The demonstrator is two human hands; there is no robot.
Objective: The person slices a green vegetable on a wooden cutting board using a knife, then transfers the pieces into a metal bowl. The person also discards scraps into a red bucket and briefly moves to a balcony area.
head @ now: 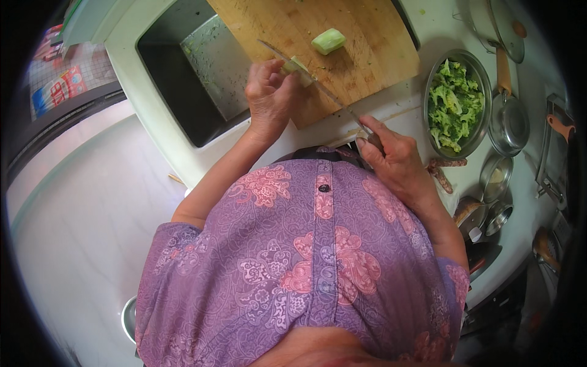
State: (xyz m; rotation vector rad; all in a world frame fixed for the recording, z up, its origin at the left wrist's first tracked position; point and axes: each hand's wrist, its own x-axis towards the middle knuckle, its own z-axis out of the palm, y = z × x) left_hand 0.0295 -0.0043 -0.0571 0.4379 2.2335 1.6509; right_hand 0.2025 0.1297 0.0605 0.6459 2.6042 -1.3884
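My right hand (396,156) grips a kitchen knife (331,95) by its handle. The blade slants up and left across a wooden cutting board (385,69). Near the board's left edge, my left hand (273,98) pinches a pale green piece of peeled vegetable stem (297,65) with thumb and fingers. The blade lies against or just over that piece; I cannot tell how deep it is. A second peeled stem chunk (329,41) rests on the board farther up, apart from both hands.
Left of the board is a sink (172,87) with green scraps in its bottom. To the right, a metal bowl (426,110) holds broccoli florets (456,105). Beyond it is a wooden-handled metal pan (509,126). Dried sausages (445,176) and small metal bowls (497,176) lie nearer me.
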